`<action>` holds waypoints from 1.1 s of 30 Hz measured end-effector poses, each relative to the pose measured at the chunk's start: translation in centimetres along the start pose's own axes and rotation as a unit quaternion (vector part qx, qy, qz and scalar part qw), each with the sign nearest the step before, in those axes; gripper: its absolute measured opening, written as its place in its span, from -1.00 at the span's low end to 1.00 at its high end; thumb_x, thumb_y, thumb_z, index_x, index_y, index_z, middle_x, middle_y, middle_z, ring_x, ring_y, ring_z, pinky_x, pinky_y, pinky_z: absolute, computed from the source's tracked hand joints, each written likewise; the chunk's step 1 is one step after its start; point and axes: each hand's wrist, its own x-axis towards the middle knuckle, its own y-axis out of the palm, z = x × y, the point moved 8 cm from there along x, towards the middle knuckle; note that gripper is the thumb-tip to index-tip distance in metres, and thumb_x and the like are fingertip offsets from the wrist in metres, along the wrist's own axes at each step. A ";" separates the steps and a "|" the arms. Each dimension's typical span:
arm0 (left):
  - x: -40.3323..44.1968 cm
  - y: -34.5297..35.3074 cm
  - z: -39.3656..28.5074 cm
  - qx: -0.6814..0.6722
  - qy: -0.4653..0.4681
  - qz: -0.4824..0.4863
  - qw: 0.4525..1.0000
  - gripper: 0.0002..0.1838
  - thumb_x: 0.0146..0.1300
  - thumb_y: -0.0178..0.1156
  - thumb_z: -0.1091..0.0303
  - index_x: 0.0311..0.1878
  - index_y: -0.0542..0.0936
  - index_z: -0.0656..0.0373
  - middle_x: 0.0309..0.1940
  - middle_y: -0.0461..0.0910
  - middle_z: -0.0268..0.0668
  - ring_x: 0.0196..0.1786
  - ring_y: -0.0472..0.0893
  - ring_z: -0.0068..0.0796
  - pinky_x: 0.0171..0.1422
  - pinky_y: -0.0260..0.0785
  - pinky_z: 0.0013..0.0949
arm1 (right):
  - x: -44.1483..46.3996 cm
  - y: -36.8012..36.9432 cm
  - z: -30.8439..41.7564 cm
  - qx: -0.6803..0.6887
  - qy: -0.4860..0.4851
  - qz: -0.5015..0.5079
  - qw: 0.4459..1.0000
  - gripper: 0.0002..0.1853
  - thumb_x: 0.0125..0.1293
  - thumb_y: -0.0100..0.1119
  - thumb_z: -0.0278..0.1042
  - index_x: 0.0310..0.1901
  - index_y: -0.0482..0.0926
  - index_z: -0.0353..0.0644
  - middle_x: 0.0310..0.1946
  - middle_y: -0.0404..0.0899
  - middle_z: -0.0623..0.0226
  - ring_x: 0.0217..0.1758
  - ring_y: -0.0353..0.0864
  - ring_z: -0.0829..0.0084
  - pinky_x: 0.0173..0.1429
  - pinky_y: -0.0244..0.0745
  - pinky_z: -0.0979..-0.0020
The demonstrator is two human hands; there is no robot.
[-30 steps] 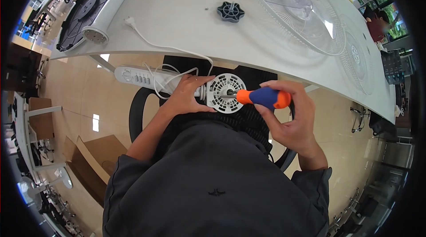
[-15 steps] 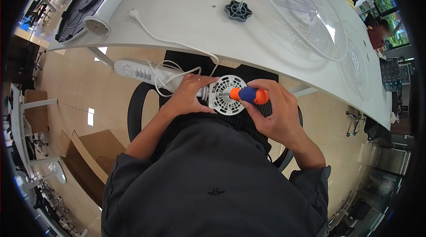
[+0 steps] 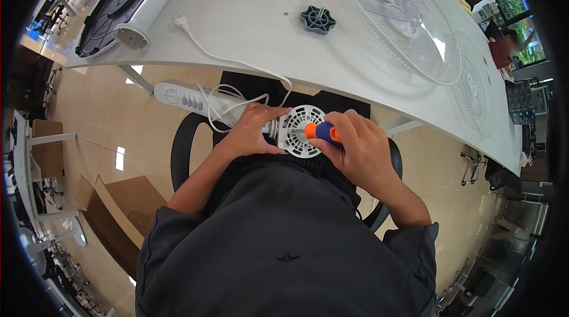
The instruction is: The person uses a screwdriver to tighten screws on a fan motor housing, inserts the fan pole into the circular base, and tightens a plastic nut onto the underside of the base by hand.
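On my lap lies a white fan body, its round slotted motor housing (image 3: 301, 116) facing up and its long control panel (image 3: 188, 99) with grey buttons reaching left. My left hand (image 3: 253, 132) is closed around the neck beside the housing. In my right hand (image 3: 360, 150) is a screwdriver (image 3: 320, 132) with an orange and blue handle, gripped by the fingers. Its shaft points left across the housing, with the tip at the slotted face; a screw there is too small to make out. A white power cord (image 3: 228, 56) loops over the neck and runs onto the table.
A white table (image 3: 255, 14) stands ahead, holding a grey star-shaped knob (image 3: 317, 20), a clear fan blade in a wire guard (image 3: 409, 20), a white pole (image 3: 133, 36) and a black base (image 3: 118, 5). An open cardboard box (image 3: 121, 210) sits on the floor at left.
My right hand has shifted slightly left and its fingers have turned further over the screwdriver handle. The left hand still holds the fan body, which has barely moved.
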 end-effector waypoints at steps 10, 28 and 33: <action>0.0 -0.1 -0.2 0.009 0.010 -0.007 1.000 0.04 -0.32 0.71 0.04 0.39 0.56 0.00 0.16 0.67 -0.21 0.27 0.50 -0.07 0.48 0.20 -0.08 | 1.6 0.7 -0.4 -0.064 0.065 0.142 0.986 -0.55 0.37 0.32 -0.23 0.17 0.43 -0.21 -0.15 0.47 0.14 -0.27 0.63 0.15 -0.24 0.53 0.22; -0.1 -0.1 0.0 -0.002 0.008 -0.006 1.000 0.04 -0.30 0.70 -0.01 0.39 0.56 0.01 0.14 0.67 -0.17 0.25 0.54 -0.11 0.49 0.19 -0.09 | 2.2 0.2 -0.1 -0.040 0.001 0.090 0.995 -0.54 0.37 0.33 -0.11 0.13 0.43 -0.19 -0.17 0.56 0.14 -0.34 0.72 0.16 -0.37 0.55 0.20; -0.2 -0.2 0.0 0.010 0.000 -0.011 1.000 0.05 -0.31 0.71 -0.01 0.39 0.56 0.01 0.16 0.67 -0.17 0.28 0.52 -0.10 0.50 0.18 -0.09 | 1.7 1.1 -0.4 -0.084 0.098 0.203 0.971 -0.56 0.39 0.31 -0.07 0.10 0.43 -0.20 -0.22 0.57 0.09 -0.27 0.72 0.11 -0.33 0.56 0.21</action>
